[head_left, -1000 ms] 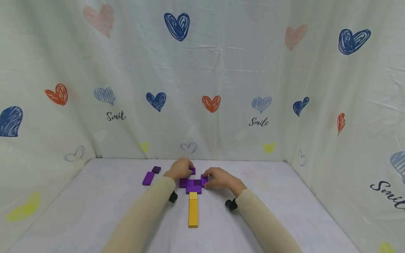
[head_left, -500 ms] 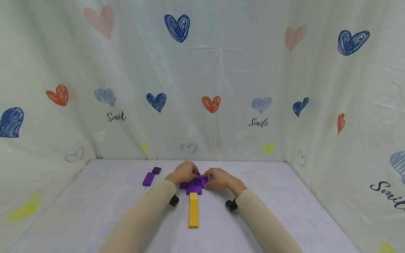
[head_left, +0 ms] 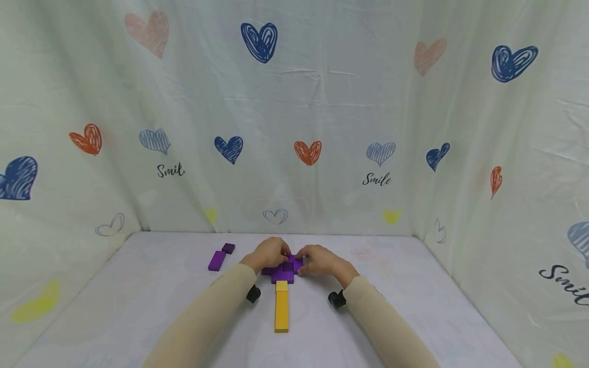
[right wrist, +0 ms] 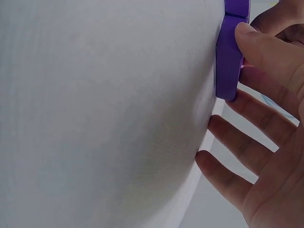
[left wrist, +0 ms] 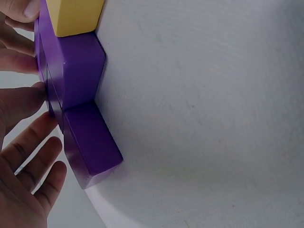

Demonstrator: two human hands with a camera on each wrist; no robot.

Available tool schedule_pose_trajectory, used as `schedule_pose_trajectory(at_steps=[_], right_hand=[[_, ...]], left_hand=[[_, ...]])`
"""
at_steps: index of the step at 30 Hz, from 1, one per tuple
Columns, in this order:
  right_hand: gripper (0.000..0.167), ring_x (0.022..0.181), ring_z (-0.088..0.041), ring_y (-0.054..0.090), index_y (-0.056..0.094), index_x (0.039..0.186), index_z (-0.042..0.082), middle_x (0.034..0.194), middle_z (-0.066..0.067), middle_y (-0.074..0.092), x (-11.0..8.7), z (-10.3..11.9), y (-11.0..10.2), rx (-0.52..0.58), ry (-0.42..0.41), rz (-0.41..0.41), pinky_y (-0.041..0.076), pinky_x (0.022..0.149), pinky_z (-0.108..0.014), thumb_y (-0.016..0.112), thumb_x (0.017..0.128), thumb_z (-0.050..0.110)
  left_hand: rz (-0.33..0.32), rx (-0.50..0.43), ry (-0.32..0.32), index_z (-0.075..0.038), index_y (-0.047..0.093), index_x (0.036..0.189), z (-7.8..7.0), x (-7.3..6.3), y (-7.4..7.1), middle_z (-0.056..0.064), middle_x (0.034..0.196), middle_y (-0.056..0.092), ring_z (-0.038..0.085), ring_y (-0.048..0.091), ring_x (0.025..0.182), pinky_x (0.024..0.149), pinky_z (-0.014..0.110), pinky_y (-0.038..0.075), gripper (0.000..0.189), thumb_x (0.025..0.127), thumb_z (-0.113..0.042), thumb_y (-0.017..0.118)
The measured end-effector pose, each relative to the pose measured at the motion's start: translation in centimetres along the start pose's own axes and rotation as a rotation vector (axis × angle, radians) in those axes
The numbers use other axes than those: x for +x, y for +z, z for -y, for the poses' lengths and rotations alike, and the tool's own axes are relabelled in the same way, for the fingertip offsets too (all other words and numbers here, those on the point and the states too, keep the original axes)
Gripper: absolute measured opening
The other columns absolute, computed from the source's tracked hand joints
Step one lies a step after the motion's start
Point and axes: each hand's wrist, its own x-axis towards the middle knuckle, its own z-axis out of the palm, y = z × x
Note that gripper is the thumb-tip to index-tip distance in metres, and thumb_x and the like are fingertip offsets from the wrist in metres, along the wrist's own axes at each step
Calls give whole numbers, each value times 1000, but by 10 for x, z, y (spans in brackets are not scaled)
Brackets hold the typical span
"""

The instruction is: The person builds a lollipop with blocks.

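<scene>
My left hand (head_left: 269, 253) pinches a small purple block (head_left: 290, 258) at the back of a tight cluster of purple blocks. Thumb and fingers of my right hand (head_left: 322, 259) hold the purple block (head_left: 298, 265) on the cluster's right side; in the right wrist view the thumb lies against that block's side. A wide purple block (head_left: 282, 277) forms the front of the cluster. From it a line of yellow blocks (head_left: 281, 312) runs toward me, a short one and a long one. My left fingers cover part of the cluster's left side.
Off to the left lie a purple rectangular block (head_left: 217, 260) and a dark purple square block (head_left: 228, 248). A pale cloth covers the table (head_left: 377, 312). Behind it hangs a white curtain (head_left: 340, 194) printed with hearts. Each wrist wears a small black camera.
My left hand has moved right and slightly nearer, carrying the small purple block from behind the cluster to beside the right-hand block. The right hand keeps its place.
</scene>
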Motion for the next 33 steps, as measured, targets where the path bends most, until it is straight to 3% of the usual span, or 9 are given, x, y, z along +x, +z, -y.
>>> schedule_pose_trajectory(at_steps=[12,19,25,33], right_hand=[[43,112,-18,55,66,120,14,120,0,63,1,0,3,19,26,2,40,103,-41,77,81,28],[42,114,-20,54,66,120,14,120,0,63,1,0,3,15,28,-9,40,103,-42,76,82,29],[43,115,-21,53,66,120,17,121,1,62,-1,0,7,36,79,5,40,103,-43,76,81,31],[42,116,-23,53,66,120,17,122,0,61,-1,4,7,1,65,-12,41,102,-43,76,81,30]], left_hand=[[0,-13,-2,-14,72,107,1,-1,-1,1,102,69,18,60,97,93,40,47,19,89,-15,66],[-37,-30,21,-16,72,107,5,-11,-15,-1,102,66,19,58,98,90,39,49,20,88,-17,69],[-56,-56,-4,-12,71,110,21,-23,-26,2,105,64,20,58,97,88,38,50,21,89,-16,68],[-170,-19,-33,-10,70,109,57,-37,-39,6,107,62,25,56,102,91,43,47,23,87,-15,69]])
